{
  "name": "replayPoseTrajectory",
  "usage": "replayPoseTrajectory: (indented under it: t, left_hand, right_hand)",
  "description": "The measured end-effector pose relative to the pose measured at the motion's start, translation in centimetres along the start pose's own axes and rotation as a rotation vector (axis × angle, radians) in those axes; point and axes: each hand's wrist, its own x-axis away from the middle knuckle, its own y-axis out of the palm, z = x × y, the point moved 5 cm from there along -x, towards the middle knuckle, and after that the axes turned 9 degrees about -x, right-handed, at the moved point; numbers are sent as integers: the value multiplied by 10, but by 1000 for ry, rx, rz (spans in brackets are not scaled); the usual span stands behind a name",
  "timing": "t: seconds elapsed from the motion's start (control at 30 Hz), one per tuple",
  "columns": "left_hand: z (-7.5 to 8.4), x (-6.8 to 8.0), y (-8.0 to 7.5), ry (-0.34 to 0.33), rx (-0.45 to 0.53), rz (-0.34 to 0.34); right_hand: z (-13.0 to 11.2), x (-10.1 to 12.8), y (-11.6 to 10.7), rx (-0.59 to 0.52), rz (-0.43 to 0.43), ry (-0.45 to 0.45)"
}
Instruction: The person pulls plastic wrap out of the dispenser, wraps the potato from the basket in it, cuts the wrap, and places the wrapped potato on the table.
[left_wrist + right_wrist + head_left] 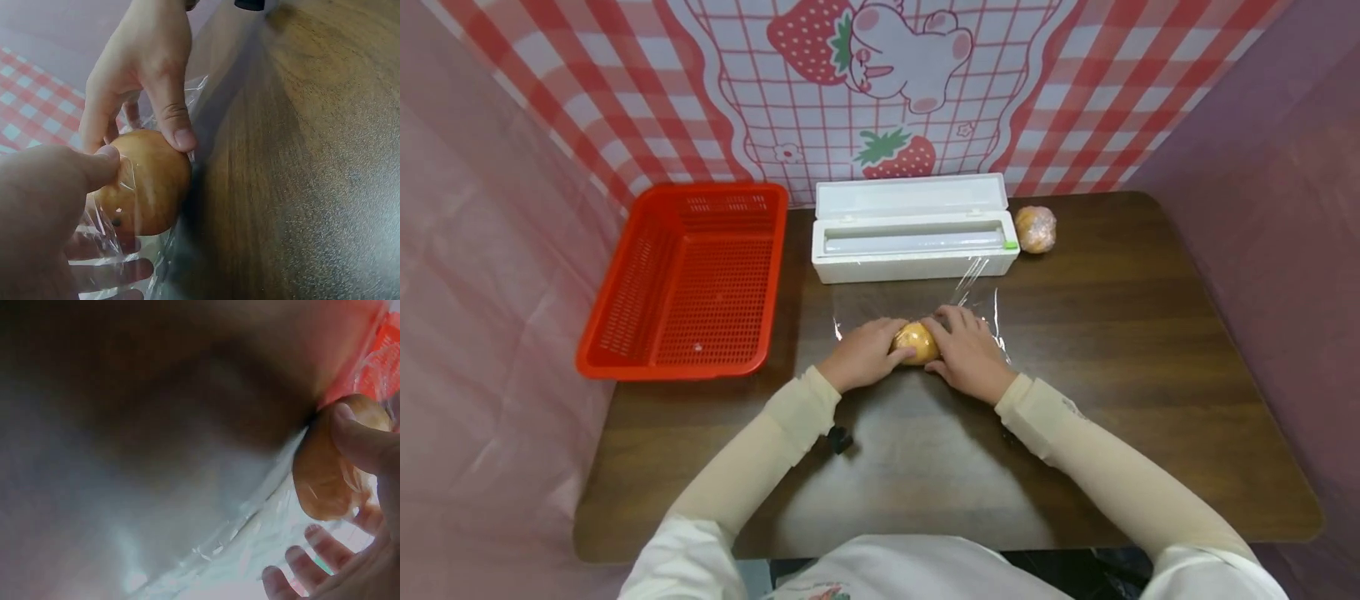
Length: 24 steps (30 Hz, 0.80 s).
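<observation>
A round orange fruit (916, 342) lies on a sheet of clear cling film (977, 287) spread on the brown table (1112, 350). My left hand (868, 352) grips the fruit from the left and my right hand (964, 343) from the right, with their fingers curled round it. In the left wrist view the fruit (147, 187) shows film creased over it, with my left thumb (94, 167) and right thumb (175, 119) pressing on it. In the right wrist view my right thumb (362, 440) lies over the fruit (325, 475).
A white cling film dispenser (913, 233) stands open behind the hands, with the film running from it. A second, film-wrapped fruit (1036, 229) sits at its right end. A red plastic basket (688, 279) stands at the left. Pink curtains enclose the table.
</observation>
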Motion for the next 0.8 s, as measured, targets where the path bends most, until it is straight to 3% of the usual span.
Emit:
replayPoseTrajectory:
  t: [0.23,0.53,0.8]
  left_hand:
    - [-12,4,0,-6,-76,-50]
    - [-37,14,-16,-23,40,-35]
    - [-50,19,-31,-49,80,-9]
  right_hand:
    - [6,-10,-2,-22,-92,28]
    - [13,-14,-4,-55,-146,68]
    - [13,-16,-8,-71,-168,86]
